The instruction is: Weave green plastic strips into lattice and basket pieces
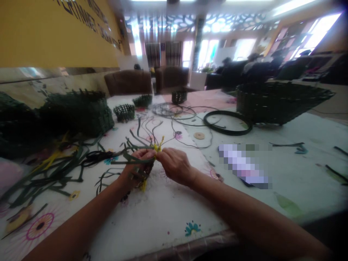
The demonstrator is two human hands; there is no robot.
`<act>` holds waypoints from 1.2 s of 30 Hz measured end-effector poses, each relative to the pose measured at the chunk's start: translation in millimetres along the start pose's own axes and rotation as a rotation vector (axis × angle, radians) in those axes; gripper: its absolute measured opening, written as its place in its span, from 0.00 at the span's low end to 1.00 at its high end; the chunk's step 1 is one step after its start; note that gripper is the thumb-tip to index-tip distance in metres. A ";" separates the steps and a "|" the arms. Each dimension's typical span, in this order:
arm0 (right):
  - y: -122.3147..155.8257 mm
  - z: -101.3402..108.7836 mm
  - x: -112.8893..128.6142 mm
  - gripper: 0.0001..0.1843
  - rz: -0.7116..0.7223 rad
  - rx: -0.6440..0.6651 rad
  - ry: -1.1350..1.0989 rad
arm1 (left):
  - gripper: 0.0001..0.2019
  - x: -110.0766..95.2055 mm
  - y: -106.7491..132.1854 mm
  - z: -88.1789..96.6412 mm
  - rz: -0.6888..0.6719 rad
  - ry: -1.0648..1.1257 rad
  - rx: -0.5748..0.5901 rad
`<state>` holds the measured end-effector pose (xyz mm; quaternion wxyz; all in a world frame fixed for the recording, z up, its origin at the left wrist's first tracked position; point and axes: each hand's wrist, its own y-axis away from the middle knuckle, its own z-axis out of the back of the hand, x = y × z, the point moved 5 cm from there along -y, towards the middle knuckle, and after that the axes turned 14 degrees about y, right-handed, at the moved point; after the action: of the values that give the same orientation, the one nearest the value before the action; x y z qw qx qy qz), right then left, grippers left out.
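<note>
Above the flowered tablecloth, my left hand [141, 159] is closed around a small bundle of dark green strips [136, 148] that fan out to the left. Yellow strips [157, 148] cross the green ones at the fingertips, and a yellow end hangs below the left hand. My right hand [175, 163] touches the bundle from the right, its thumb and fingers pinched on the yellow strips. The two hands meet at this crossing. Exactly how the strips are woven or knotted is hidden by the fingers.
Loose green strips [65, 163] lie at left before large dark woven baskets [78, 110]. Small baskets [124, 112], a dark coil [227, 123] and thin wire loops [174, 110] stand or lie farther back. At right are a big basket [280, 103] and a pixelated object [243, 165].
</note>
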<state>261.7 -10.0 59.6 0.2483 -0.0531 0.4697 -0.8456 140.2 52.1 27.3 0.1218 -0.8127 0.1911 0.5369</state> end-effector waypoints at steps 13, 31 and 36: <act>17.1 -23.7 10.8 0.19 -1.230 0.721 -1.750 | 0.11 -27.5 12.7 -11.5 -0.480 -0.576 0.056; 2.1 11.4 3.9 0.12 -0.004 -0.041 0.115 | 0.16 -6.7 4.8 -0.4 -0.158 -0.156 0.016; -0.2 12.8 3.2 0.13 -0.001 0.016 0.044 | 0.17 -5.9 5.5 -5.1 -0.137 -0.171 0.025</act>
<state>262.9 -21.3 66.4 0.2376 -0.0327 0.4683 -0.8504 139.9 46.2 34.8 0.1840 -0.7736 0.1309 0.5921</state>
